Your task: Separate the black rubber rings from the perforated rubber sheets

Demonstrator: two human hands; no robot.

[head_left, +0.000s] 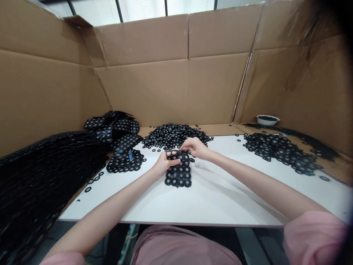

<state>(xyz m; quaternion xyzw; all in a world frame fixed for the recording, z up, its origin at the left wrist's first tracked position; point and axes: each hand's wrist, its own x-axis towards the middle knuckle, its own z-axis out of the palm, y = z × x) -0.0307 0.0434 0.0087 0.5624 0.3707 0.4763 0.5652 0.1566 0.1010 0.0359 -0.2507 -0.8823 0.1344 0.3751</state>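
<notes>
Left hand (163, 164) grips a sheet (178, 176) of joined rings, thumb across its front, above the white board (220, 209). The right hand (196, 148) has its fingertips drawn together at the sheet's top edge; whether they pinch anything, I cannot tell. Behind lies a ring pile (171, 135); stacked sheets (124, 162) sit to the left, a bowl (266, 123) far right.

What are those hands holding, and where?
The left hand grips a black sheet of rings near its upper left; whether the right hand holds anything is unclear.
</notes>
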